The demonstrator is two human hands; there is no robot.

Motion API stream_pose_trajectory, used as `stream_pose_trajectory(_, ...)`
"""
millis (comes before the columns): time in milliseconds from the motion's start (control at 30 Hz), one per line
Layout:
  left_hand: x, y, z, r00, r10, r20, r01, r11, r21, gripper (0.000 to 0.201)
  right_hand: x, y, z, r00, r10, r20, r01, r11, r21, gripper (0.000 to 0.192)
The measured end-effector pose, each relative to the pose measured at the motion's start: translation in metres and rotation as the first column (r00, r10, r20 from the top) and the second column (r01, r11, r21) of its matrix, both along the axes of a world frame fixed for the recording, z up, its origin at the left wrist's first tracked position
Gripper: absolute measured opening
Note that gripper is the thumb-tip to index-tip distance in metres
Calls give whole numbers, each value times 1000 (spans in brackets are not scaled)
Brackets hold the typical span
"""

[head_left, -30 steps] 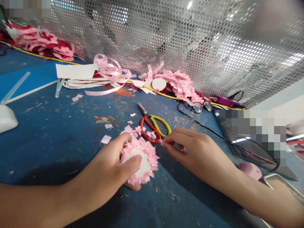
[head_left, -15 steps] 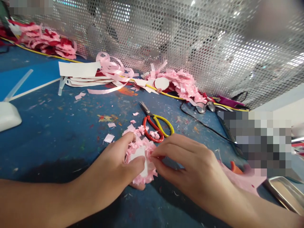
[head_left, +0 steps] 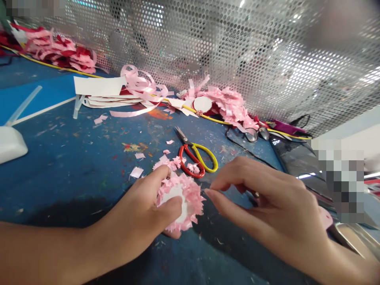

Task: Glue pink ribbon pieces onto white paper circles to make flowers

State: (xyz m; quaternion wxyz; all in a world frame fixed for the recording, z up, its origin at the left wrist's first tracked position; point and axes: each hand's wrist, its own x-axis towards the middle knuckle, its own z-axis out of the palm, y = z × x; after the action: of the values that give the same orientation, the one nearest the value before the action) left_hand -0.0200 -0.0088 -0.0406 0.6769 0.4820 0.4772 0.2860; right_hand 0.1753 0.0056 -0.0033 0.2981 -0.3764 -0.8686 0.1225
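My left hand (head_left: 148, 202) is closed round a round piece of frilled pink ribbon (head_left: 194, 198) with a white paper disc in its middle; the thumb presses on the disc. To its right, my right hand (head_left: 267, 206) hovers apart from the frill, thumb and forefinger slightly parted with nothing visible between them. Just beyond the frilled piece lie scissors (head_left: 185, 142) with one red and one yellow handle, blades pointing away. Small cut pink ribbon pieces (head_left: 137, 171) are scattered left of them.
Along the perforated metal screen (head_left: 178, 35) lie piles of pink frilled ribbon (head_left: 228, 105), white cards (head_left: 99, 86), loose ribbon and a yellow cord. Glasses (head_left: 251, 135) and a dark device (head_left: 297, 158) are at right, near a metal tray (head_left: 350, 241). A white object (head_left: 12, 144) stands at left.
My right hand has let go of the frill's right edge and moved away to the right, its fingers loosening. More of the pink frill shows there. My left hand stays in place.
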Motion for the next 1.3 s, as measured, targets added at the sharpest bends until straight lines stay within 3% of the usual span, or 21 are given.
stream_pose_trajectory(167, -1, -1, 0, 999, -24, 28, 24, 999, 26, 9, -6, -2, -8, 996, 59, 65, -58, 998, -23, 7)
stream_pose_trajectory(367, -1, 0, -1, 1000, -27, 7, 26, 998, 48, 7, -14, -4, -13, 993, 27, 113, -27, 1000, 2, 11)
stream_pose_trajectory(733, 0, -2, 3, 1000, 16, -11, -16, 1000, 6, 15, -4, -8, -11, 994, -3, 107, -2, 999, 46, 10)
stream_pose_trajectory(833, 1, -2, 5, 999, 4, -33, -3, 1000, 23, 14, -4, -7, -12, 992, 64, 109, -74, 993, 92, 10)
stream_pose_trajectory(1033, 3, -1, 7, 1000, -11, -2, 11, 1000, -16, 17, -3, -3, -9, 938, 156, 309, -218, 960, 177, 19)
stream_pose_trajectory(1167, 3, 1, 7, 1000, 1, -18, -1, 1000, -14, 14, -1, -3, -11, 960, 167, 226, -204, 967, 152, 11)
stream_pose_trajectory(1300, 3, 1, 5, 1000, -9, -9, 9, 1000, -20, 10, -6, -4, -10, 990, 86, 111, -98, 989, 109, 9)
